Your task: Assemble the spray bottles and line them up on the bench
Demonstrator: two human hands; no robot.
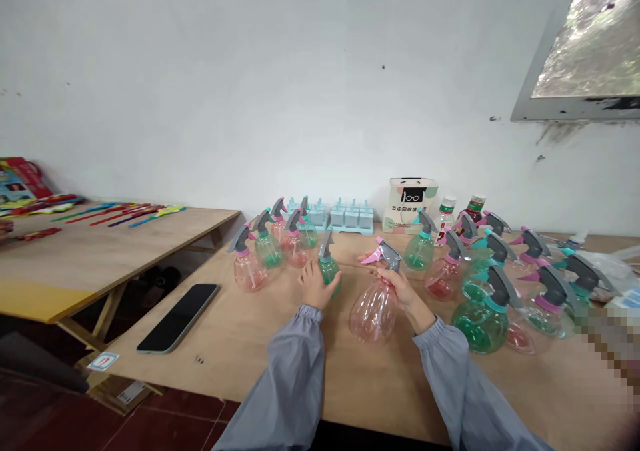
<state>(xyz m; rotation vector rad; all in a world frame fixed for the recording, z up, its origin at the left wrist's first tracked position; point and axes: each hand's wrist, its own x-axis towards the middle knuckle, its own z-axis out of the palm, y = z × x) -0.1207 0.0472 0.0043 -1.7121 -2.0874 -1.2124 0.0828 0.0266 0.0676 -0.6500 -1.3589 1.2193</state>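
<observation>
My left hand point(315, 283) is wrapped round the near left side of a green spray bottle point(331, 269), which stands upright with its grey trigger head on top. In my right hand point(401, 291) is the neck of a clear pink spray bottle point(373, 312), fingers closed just below the pink and grey trigger head point(386, 254). I cannot tell whether its base touches the table. Left of my left hand stand several pink and green spray bottles, the nearest a pink one point(249, 269). To the right of my right hand is a larger group, including a green spray bottle point(481, 324).
A black phone point(179, 317) lies on the wooden table point(240, 344) at the left. Light blue ice-pop moulds point(352, 217), a paper bag point(409, 205) and two capped bottles stand along the wall. A second table point(150, 247) holds colourful strips.
</observation>
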